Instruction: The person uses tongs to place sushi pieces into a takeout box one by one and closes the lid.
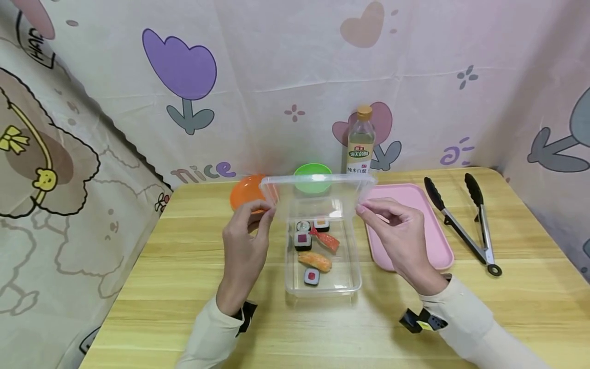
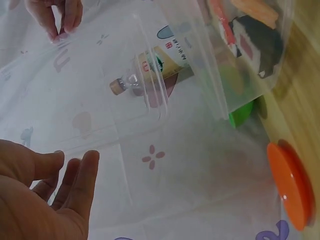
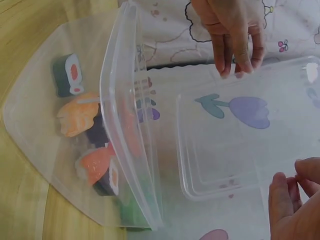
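Observation:
A clear plastic lid is held tilted above the far part of a clear plastic box, apart from its rim. My left hand pinches the lid's left edge between thumb and fingers. On the opposite edge, my right hand has the same sort of pinch. Inside the box lie several toy sushi pieces, among them a shrimp piece, an orange piece and a roll. The right wrist view shows the lid beyond the uncovered box.
Behind the box are an orange plate, a green dish and a vinegar bottle. To the right lie a pink tray and black-tipped tongs. A patterned cloth hangs behind the wooden table.

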`<state>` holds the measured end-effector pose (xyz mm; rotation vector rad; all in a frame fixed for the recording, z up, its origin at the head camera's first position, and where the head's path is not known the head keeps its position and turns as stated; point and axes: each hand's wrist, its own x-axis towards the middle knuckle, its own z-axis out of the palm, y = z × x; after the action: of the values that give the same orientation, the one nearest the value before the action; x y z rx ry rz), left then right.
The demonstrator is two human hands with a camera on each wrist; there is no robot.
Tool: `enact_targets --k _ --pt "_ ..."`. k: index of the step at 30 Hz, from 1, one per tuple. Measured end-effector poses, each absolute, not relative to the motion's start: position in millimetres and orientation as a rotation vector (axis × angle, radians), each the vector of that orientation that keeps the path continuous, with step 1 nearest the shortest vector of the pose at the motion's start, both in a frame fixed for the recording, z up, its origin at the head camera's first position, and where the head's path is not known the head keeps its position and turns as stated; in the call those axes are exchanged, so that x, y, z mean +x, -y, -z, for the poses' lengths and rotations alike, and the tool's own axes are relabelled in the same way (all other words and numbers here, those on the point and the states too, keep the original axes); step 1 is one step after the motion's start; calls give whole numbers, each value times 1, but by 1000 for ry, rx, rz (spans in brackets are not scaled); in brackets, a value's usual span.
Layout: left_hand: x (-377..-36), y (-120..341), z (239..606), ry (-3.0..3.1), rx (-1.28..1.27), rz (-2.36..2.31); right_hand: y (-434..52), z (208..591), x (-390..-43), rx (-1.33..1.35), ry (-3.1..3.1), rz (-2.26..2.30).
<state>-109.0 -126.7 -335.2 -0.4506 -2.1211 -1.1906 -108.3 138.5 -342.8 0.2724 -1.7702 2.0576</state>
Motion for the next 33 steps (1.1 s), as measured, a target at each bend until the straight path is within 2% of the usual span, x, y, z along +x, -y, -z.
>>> enact_targets --k 16,25,33 --pt "-111 124 346 2150 -421 1457 -136 352 -110 308 1650 -2157" --pt "-108 126 352 2267 -431 1607 -135 354 -107 147 1818 -2174" --pt "-96 129 359 2421 -414 1787 -134 366 -94 155 1977 -2153"
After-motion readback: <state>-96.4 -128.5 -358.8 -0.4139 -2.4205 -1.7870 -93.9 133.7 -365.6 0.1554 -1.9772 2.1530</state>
